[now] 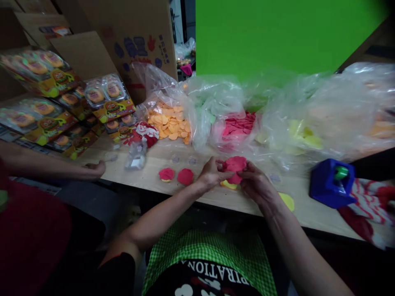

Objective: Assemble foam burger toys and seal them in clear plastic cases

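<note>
My left hand (210,175) and my right hand (256,184) meet at the table's front edge, both closed on a small stack of red scalloped foam pieces (235,166). Under that stack, between my hands, a yellow piece (228,185) lies on the wood. Two more red pieces (166,174) (185,176) rest on the table to the left of my left hand. A yellow disc (287,201) lies just right of my right wrist.
Clear plastic bags hold orange pieces (169,121), red pieces (239,125) and yellow pieces (304,135) along the back. A blue tape dispenser (331,183) stands right. Packaged burger toys (61,111) are stacked left. Another person's hand (95,169) rests on the table's left edge.
</note>
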Available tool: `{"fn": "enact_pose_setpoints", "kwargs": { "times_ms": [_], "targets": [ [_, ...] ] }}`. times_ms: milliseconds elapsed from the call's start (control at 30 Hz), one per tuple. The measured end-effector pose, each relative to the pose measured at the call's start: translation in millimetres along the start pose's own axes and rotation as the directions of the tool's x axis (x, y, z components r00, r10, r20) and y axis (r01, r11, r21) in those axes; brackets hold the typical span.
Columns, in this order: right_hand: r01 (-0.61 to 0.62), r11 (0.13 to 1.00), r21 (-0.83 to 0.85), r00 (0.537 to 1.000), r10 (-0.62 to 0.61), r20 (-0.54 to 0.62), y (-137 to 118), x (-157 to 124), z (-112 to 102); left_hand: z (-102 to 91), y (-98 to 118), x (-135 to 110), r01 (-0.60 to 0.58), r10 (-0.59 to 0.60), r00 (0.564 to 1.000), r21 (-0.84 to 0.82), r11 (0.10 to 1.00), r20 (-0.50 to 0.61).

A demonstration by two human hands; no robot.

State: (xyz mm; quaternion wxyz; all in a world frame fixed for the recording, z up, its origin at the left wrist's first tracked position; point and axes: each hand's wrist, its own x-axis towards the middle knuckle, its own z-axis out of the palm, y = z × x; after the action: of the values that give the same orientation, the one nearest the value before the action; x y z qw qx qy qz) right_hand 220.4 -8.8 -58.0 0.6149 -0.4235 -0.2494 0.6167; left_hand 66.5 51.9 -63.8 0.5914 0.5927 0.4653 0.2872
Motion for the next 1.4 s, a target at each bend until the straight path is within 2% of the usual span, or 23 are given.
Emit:
{"fn": "enact_pose_setpoints", "kwargs": {
  "times_ms": [67, 100, 233, 333, 433, 500, 533, 600, 667, 733, 767, 833, 933, 1000, 1067, 1133, 1167, 1233, 1300, 1400],
  "targets": [
    [-0.008, 1.0, -0.005, 1.0, 0.008, -0.02, 1.6, 2.5, -4.6, 7.0, 2.0, 4.3, 0.034, -0.039, 0.998, -0.093, 0.995, -0.054],
    [-0.02, 1.0, 0.0, 0.999, 0.02, -0.027, 1.3, 3.7, -7.0, 7.4, 3.7, 5.5, 0.051, -0.057, 0.998, -0.152, 0.987, -0.035],
    [-0.049, 0.996, 0.074, 0.998, 0.053, -0.043, -4.8, 8.9, -20.2, -3.5, 13.7, 7.4, 0.17, -0.1, 0.973, -0.353, 0.92, 0.208],
    [-0.045, 0.992, 0.116, 0.996, 0.054, -0.074, -13.3, 10.6, -35.4, -12.6, 20.6, 10.0, 0.195, -0.117, 0.966, -0.35, 0.916, 0.231],
    [0.006, 0.989, 0.149, 0.991, 0.015, -0.136, -24.1, 6.4, -50.1, -12.4, 23.4, 13.4, 0.094, -0.056, 0.981, -0.203, 0.975, 0.185],
    [0.035, 0.988, 0.153, 0.985, -0.008, -0.172, -30.7, 0.5, -56.0, -6.9, 21.8, 13.3, -0.07, 0.073, 0.983, -0.024, 0.997, 0.167],
    [0.039, 0.988, 0.147, 0.983, -0.011, -0.185, -33.4, -2.9, -57.6, -3.5, 19.9, 11.9, -0.185, 0.169, 0.973, 0.092, 0.978, 0.16],
    [0.032, 0.991, 0.126, 0.979, -0.006, -0.202, -36.7, -9.6, -58.9, 3.0, 13.4, 6.6, -0.416, 0.376, 0.909, 0.352, 0.838, 0.179],
    [0.017, 0.994, 0.111, 0.979, 0.006, -0.204, -37.4, -15.0, -59.4, 6.6, 4.5, -0.6, -0.571, 0.499, 0.814, 0.56, 0.6, 0.297],
    [0.008, 0.995, 0.101, 0.981, 0.012, -0.195, -36.5, -18.3, -60.6, 6.0, -4.4, -7.9, -0.637, 0.466, 0.762, 0.652, 0.412, 0.45],
    [0.008, 0.996, 0.094, 0.982, 0.01, -0.189, -35.9, -19.2, -61.6, 4.2, -7.7, -10.9, -0.652, 0.422, 0.752, 0.666, 0.363, 0.506],
    [0.013, 0.997, 0.077, 0.985, 0.0, -0.173, -34.7, -20.0, -64.0, -1.8, -10.6, -15.6, -0.649, 0.364, 0.759, 0.674, 0.352, 0.541],
    [0.004, 0.998, 0.056, 0.988, 0.005, -0.157, -33.1, -20.4, -66.2, -12.0, -7.0, -19.8, -0.569, 0.408, 0.813, 0.712, 0.412, 0.415],
    [-0.034, 0.998, 0.047, 0.987, 0.041, -0.154, -32.0, -21.0, -65.4, -16.1, -3.4, -22.3, -0.533, 0.438, 0.823, 0.757, 0.377, 0.362],
    [-0.091, 0.995, 0.03, 0.984, 0.094, -0.149, -30.9, -21.8, -63.1, -16.4, -1.9, -25.7, -0.598, 0.428, 0.772, 0.766, 0.235, 0.471],
    [-0.14, 0.99, 0.012, 0.979, 0.14, -0.145, -30.3, -22.7, -60.6, -13.5, -3.1, -29.5, -0.692, 0.354, 0.69, 0.718, 0.069, 0.631],
    [-0.154, 0.988, 0.006, 0.977, 0.153, -0.146, -30.4, -23.1, -59.9, -11.5, -4.4, -31.3, -0.718, 0.306, 0.665, 0.696, 0.009, 0.682],
    [-0.158, 0.987, 0.003, 0.976, 0.157, -0.152, -31.1, -23.7, -60.2, -7.6, -6.8, -34.3, -0.723, 0.221, 0.666, 0.689, -0.045, 0.713],
    [-0.144, 0.99, 0.002, 0.977, 0.142, -0.158, -32.0, -24.3, -62.8, -5.0, -7.0, -35.4, -0.712, 0.173, 0.687, 0.701, -0.036, 0.706],
    [-0.121, 0.993, 0.0, 0.978, 0.119, -0.17, -32.3, -25.0, -68.5, -4.5, -0.6, -30.6, -0.702, 0.192, 0.706, 0.71, 0.063, 0.681]
  ]
}}
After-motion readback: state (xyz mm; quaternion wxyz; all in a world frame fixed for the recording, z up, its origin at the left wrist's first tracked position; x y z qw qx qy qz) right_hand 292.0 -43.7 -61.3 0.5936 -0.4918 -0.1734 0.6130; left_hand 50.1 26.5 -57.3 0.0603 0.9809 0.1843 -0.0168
